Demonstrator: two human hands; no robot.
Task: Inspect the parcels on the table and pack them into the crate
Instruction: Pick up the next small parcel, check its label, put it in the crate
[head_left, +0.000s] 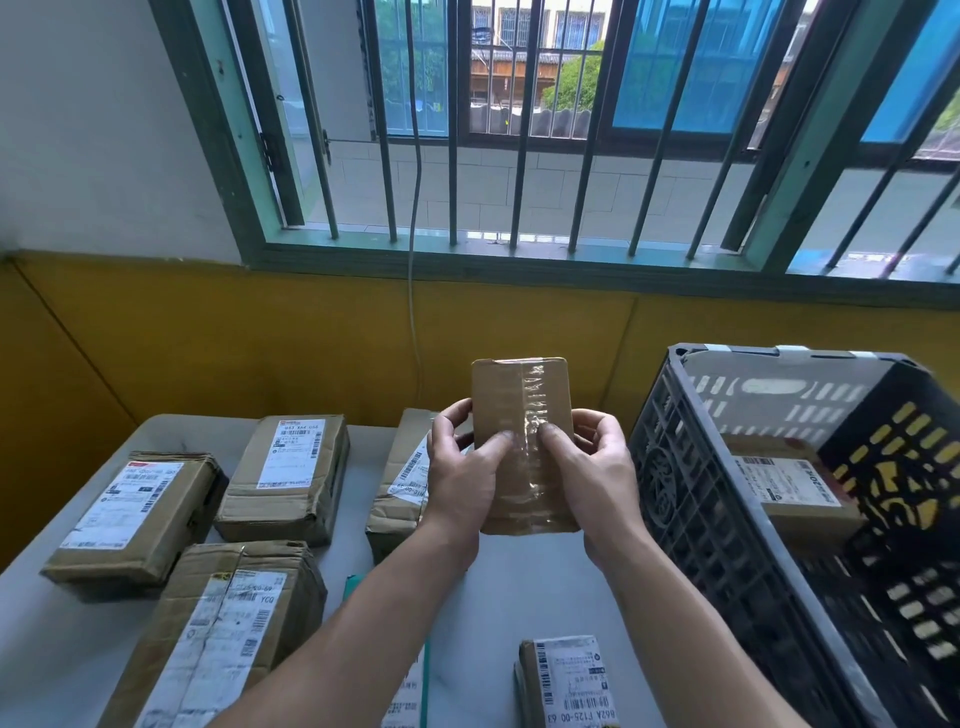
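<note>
Standing upright just left of the crate (691, 499), a small brown taped parcel (522, 415) is gripped above the tabletop (498, 597) by both hands, left (462, 483) and right (592, 478), thumbs pressing its front.

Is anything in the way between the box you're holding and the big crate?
Nothing visible does. The box, held up by the left hand and right hand, is just left of the crate with only air between. It must clear the crate's tall side wall. One parcel already lies inside.
</note>
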